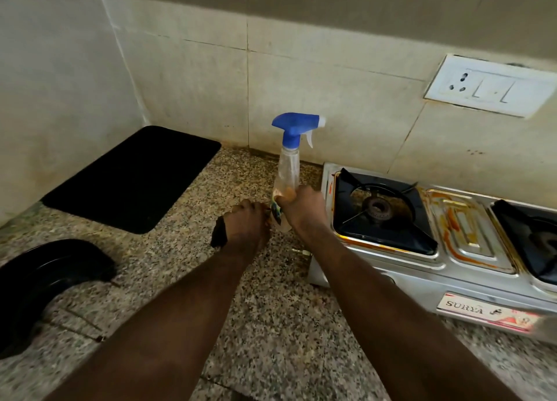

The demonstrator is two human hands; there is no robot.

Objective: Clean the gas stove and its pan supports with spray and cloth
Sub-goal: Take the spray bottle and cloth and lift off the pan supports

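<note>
A clear spray bottle (288, 165) with a blue trigger head stands upright on the speckled counter, left of the stove. My right hand (303, 209) is wrapped around its lower half. My left hand (245, 227) rests beside the bottle's base with its fingers closed on a small dark cloth (219, 235) that sticks out to the left. The steel gas stove (391, 268) sits at the right, stained orange between its burners. A black pan support (381, 211) lies over the left burner, and a second one (533, 238) is cut off by the right edge.
A black mat (132, 177) lies in the back left corner of the granite counter (271, 325). A black round pan (45, 280) sits at the left edge. A white socket and switch plate (491, 87) is on the tiled wall above the stove.
</note>
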